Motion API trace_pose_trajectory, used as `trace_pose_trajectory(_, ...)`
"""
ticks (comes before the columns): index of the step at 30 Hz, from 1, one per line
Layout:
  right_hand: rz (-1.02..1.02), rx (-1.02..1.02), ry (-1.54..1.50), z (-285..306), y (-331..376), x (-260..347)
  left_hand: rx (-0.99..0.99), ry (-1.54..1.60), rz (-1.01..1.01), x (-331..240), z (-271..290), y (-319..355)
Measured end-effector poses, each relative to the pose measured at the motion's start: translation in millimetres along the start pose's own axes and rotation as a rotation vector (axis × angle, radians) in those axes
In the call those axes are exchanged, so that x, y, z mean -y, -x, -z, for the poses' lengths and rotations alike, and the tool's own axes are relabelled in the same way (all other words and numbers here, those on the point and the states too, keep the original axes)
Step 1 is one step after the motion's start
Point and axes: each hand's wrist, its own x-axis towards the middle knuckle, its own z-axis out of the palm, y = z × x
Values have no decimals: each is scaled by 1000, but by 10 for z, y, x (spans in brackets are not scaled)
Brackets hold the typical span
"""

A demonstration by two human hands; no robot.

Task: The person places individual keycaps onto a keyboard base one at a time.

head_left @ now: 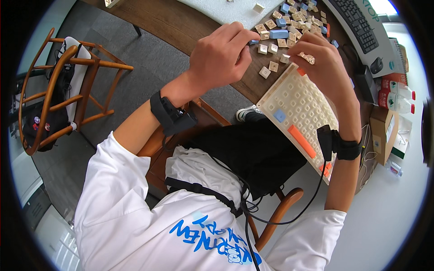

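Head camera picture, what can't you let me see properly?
All in the head view:
Whether the left hand touches the blue keycap by its fingertips: the fingers overlap it.
What is inside the right hand: its own back and fingers cover that.
Part of the cream keyboard's right edge: behind the right arm.
The rest of the white sheet: cut off by the top edge.

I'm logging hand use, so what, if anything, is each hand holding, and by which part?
It cannot be told for certain: the left hand is close by a blue keycap, the right hand by a pale keycap, but any grip is hidden.
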Motion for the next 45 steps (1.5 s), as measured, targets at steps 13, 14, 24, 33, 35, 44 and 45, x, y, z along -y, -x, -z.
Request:
trace_pose_trajectory(13,-69,37,34,-47,-72,43,-8,13,0,-23,22,-27)
trace_pose_trajectory(14,-65,-8,32,-42,-79,11,-8,10,2,-21,19,-21)
trace_pose_trajectory(24,-1,34,245,-120,-276,-44,-20,13,4,-28,9,-25)
trace_pose_trajectory(33,72,41,242,-84,-280,-52,31,-50,11,-33,50,-22)
trace_pose_trajectory(35,48,69,235,-39,-266,-20,39,-46,15,-29,45,-26)
trace_pose_trajectory(44,104,8,180,-108,-284,-113,-32,32,-23,-4,-6,-22)
trace_pose_trajectory(45,94,-17,152,-116,-286,-117,-30,29,-19,-9,-2,-25)
